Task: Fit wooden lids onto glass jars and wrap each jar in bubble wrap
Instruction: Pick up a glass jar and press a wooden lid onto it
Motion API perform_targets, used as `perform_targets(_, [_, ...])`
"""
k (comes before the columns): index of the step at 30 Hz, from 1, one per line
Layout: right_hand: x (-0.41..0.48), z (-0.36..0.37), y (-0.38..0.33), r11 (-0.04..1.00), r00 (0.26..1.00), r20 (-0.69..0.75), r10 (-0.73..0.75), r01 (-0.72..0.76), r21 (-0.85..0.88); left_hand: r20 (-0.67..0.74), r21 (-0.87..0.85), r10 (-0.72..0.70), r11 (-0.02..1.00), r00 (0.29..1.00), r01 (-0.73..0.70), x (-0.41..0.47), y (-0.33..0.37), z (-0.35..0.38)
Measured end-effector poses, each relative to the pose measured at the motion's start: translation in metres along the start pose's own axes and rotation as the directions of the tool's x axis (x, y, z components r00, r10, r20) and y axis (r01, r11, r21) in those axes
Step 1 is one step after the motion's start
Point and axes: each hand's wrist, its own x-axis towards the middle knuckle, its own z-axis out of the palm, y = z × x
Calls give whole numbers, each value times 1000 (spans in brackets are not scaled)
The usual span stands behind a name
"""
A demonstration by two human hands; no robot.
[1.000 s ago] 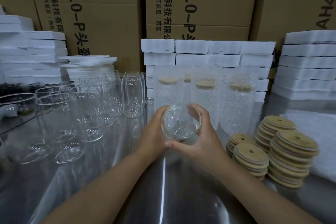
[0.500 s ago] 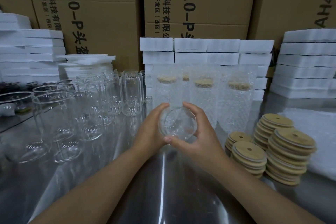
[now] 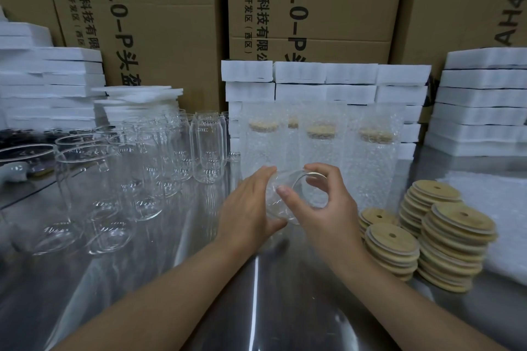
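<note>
Plainly, both hands hold one bare jar, tilted above the worktop. The left hand cups its side and the right hand curls round its rim, each grip closed on glass. Lid stacks sit just right, wrapped jars stand behind, and empty jars crowd the left.

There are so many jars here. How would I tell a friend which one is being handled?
Find the steel table in front of the cardboard boxes. At its middle, before the row of wrapped jars, the left hand and right hand grip one jar. Unlike the bare jars standing upright to the left, it is tipped over in the hands, with no wrap or lid.
</note>
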Motion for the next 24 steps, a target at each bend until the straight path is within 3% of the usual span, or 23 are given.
perform_targets(11, [8,-1,-6,972,1000,-19,24,-19,232,-42,-17,28,999,999,-29,0,-1,0])
perform_targets(24, [7,-2,-6,940,995,95,-17,-17,340,-45,-255,-190,951,981,173,7,-8,1])
